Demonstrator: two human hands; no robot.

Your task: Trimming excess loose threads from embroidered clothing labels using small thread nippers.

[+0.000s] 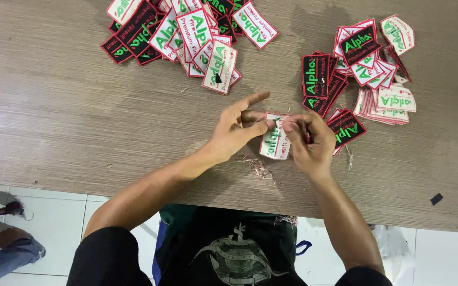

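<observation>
A white patch (275, 139) with green lettering and a red border sits between the person's two hands, held just above the wooden table (64, 111) near its front edge. The left hand (234, 130) pinches the patch's upper edge between thumb and middle fingers, its forefinger sticking straight out. The right hand (309, 142) is curled against the patch's right side, fingertips bunched at the top corner; whether it grips the cloth itself or a loose thread there, I cannot tell.

The patch looks light and fairly stiff, a flat embroidered piece that would flex a little but keep its shape. It seems neither slippery nor fragile, and the stitched border is the natural place to pinch it.

Just below the patch lies a small tuft of thread scraps (260, 168). Just right of it, partly under the right hand, rests a black patch (346, 128). Farther right and up from the patch stand a stack of black patches (318, 79) and a heap of white ones (390, 100). Up and to the left of the patch spreads a loose pile of mixed patches (186, 32). Well to the lower right, two black offcuts (437, 199) lie on the table.
</observation>
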